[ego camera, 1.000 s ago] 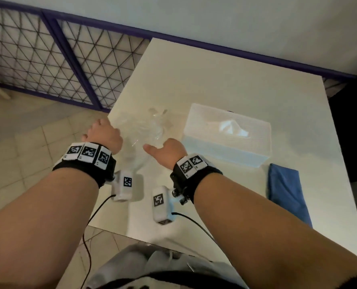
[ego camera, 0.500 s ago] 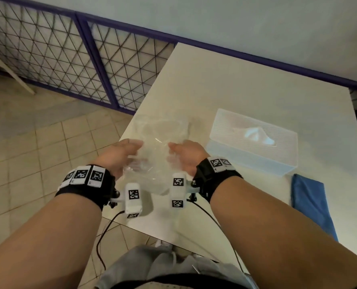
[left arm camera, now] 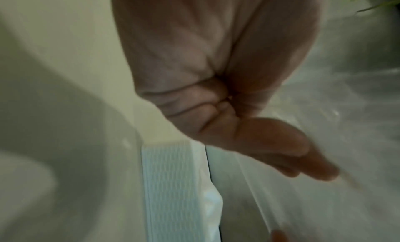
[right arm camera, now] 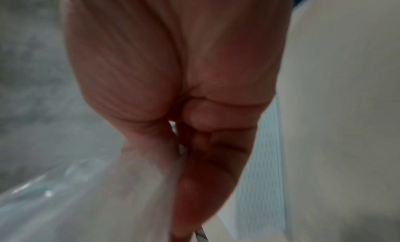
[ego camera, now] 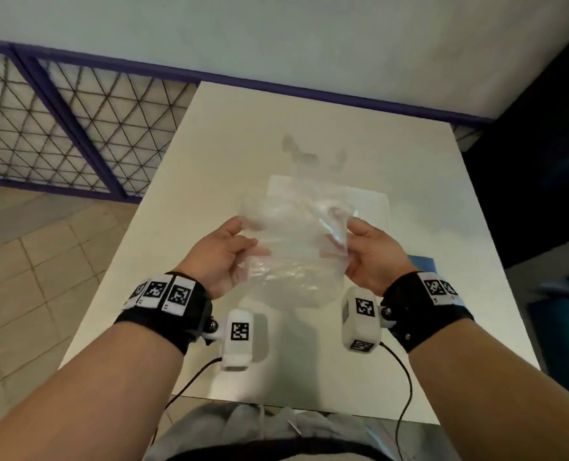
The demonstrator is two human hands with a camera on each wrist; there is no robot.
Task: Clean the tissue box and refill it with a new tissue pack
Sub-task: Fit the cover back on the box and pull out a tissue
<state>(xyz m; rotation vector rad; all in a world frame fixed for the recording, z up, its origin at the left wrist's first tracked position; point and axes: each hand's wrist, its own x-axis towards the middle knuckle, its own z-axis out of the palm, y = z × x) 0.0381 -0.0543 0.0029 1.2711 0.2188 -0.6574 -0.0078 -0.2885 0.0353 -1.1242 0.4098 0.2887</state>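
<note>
A clear plastic wrapper hangs in the air above the white table, stretched between my two hands. My left hand pinches its left edge and my right hand pinches its right edge. Behind and partly seen through the wrapper stands the white ribbed tissue box; its top opening is hidden by the plastic. In the left wrist view the box shows below the hand, with the wrapper to the right. The right wrist view shows the wrapper at lower left and the box to the right.
A blue cloth lies on the table just behind my right wrist, mostly hidden. A purple-framed mesh fence runs along the left, above a tiled floor. A dark object stands beside the table's right edge.
Both hands have lifted the clear wrapper off the table and spread it apart in front of the tissue box. The view has swung right, so the table sits centred.
</note>
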